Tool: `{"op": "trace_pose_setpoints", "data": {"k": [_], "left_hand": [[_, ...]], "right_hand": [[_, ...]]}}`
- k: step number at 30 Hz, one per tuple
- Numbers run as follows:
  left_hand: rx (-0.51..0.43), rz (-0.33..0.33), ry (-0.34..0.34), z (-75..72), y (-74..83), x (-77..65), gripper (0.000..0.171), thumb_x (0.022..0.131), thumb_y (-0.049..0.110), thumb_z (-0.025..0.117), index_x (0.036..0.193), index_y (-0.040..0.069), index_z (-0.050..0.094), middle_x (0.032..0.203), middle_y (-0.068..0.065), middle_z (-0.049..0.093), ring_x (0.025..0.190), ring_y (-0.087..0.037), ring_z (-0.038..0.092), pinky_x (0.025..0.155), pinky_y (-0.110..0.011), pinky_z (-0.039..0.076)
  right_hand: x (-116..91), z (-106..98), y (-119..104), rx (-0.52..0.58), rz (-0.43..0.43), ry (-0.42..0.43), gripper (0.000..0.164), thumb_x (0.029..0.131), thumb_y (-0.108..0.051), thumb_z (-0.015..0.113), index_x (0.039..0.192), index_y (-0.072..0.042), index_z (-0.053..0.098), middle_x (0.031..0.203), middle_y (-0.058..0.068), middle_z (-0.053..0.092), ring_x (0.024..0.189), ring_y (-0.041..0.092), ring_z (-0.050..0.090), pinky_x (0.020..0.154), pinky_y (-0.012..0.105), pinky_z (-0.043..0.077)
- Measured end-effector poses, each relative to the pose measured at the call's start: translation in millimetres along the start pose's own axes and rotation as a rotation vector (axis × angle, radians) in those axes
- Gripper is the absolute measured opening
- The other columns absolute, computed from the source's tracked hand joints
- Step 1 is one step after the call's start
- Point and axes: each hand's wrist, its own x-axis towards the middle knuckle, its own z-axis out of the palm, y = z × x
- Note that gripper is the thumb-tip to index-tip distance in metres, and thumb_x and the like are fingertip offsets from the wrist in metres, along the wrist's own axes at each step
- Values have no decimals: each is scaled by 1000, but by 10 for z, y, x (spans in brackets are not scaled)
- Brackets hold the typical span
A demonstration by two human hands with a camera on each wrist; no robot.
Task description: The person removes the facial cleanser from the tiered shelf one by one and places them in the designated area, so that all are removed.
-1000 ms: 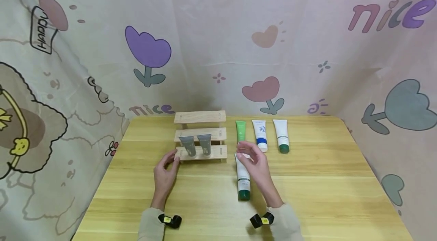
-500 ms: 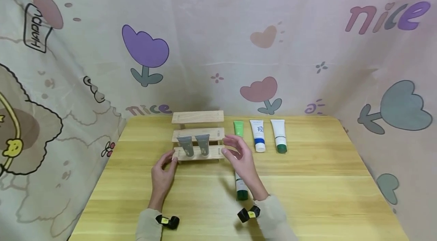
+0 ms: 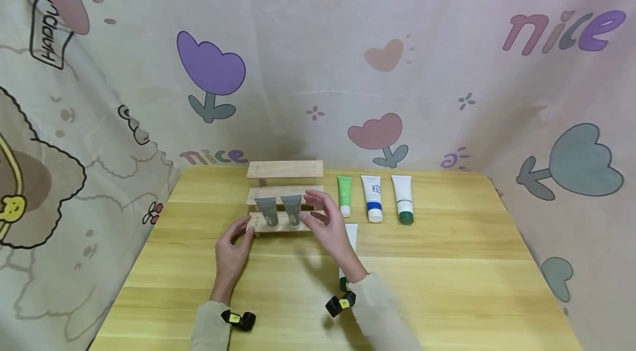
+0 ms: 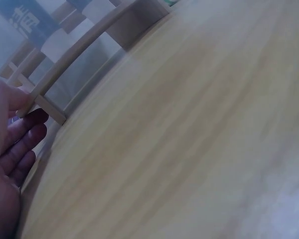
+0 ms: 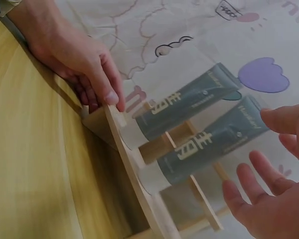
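A three-step wooden rack (image 3: 285, 169) stands at the back left of the table. On its lowest step two grey-blue squeeze tubes stand upright on white caps, a left tube (image 5: 192, 107) and a right tube (image 5: 209, 144). My left hand (image 3: 231, 254) pinches the left end of that step, thumb on top and fingers beneath in the left wrist view (image 4: 5, 169). Beside the right tube is my right hand (image 3: 332, 232), fingers loosely bent and spread, with thumb and fingertips close to the tube's upper part. Nothing is held in it.
Right of the rack lie a green tube (image 3: 344, 195), a white tube with a blue band (image 3: 372, 196) and a white tube with a green cap (image 3: 403, 196). Another white, green-capped tube (image 3: 351, 236) lies nearer, partly hidden by my right forearm. A printed curtain (image 3: 298, 75) hangs behind.
My right hand has moved left, from over the nearer white tube to beside the right grey-blue tube. The left hand has stayed at the rack's end. The head view has shifted slightly.
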Motion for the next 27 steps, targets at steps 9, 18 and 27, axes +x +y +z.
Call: {"op": "trace_pose_setpoints", "data": {"k": [9, 18, 27], "left_hand": [[-26, -12, -34, -17, 85, 25, 29, 95, 6, 74, 124, 5, 73, 107, -11, 76, 95, -19, 69, 89, -25, 51], [-23, -42, -35, -18, -69, 22, 29, 96, 12, 74, 124, 11, 74, 108, -7, 76, 95, -8, 67, 88, -20, 49], [-28, -21, -28, -40, -103, 14, 28, 97, 11, 73, 125, 11, 74, 110, -7, 76, 95, -12, 68, 89, -22, 50]], "right_hand": [[78, 120, 58, -3, 0, 5, 51, 92, 3, 72, 140, -8, 56, 127, 19, 65, 117, 36, 62, 100, 54, 50], [91, 247, 65, -18, 8, 19, 48, 91, 14, 66, 136, 2, 53, 123, 29, 63, 111, 46, 63, 96, 56, 52], [58, 321, -235, -60, 13, 94, 30, 95, 9, 65, 124, 7, 55, 111, 29, 66, 100, 44, 65, 88, 49, 55]]}}
